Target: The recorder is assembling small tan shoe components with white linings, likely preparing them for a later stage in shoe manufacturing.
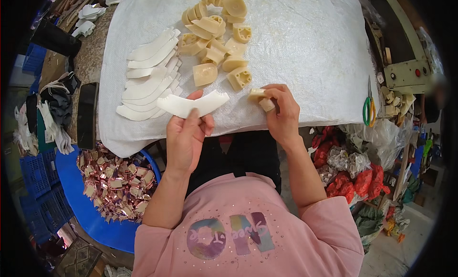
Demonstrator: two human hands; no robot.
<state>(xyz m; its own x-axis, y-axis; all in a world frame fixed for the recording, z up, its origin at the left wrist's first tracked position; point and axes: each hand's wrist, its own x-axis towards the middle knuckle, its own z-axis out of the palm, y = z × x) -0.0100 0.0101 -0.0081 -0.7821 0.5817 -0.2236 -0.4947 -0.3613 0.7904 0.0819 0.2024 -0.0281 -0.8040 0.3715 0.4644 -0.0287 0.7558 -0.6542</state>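
My left hand (pixel 185 142) pinches a white curved strip (pixel 206 104) between thumb and fingers, its scalloped ends pointing left and right. To the right, my right hand (pixel 285 115) grips a cream shoe heel (pixel 266 104), which the fingers partly hide. Left of the hands, overlapping white curved pieces (pixel 145 90) lie fanned out on a white woven cloth (pixel 310 52). Beyond the hands is a pile of cream shoe heels (pixel 205 74), some showing holes in their ends.
A blue tub (pixel 102 229) of shiny pinkish pieces (pixel 117 181) stands at the lower left. A dark phone (pixel 88 115) lies by the cloth's left edge. Scissors (pixel 369 110) with green and orange handles rest at the right edge. Red plastic bags (pixel 369 181) sit low on the right.
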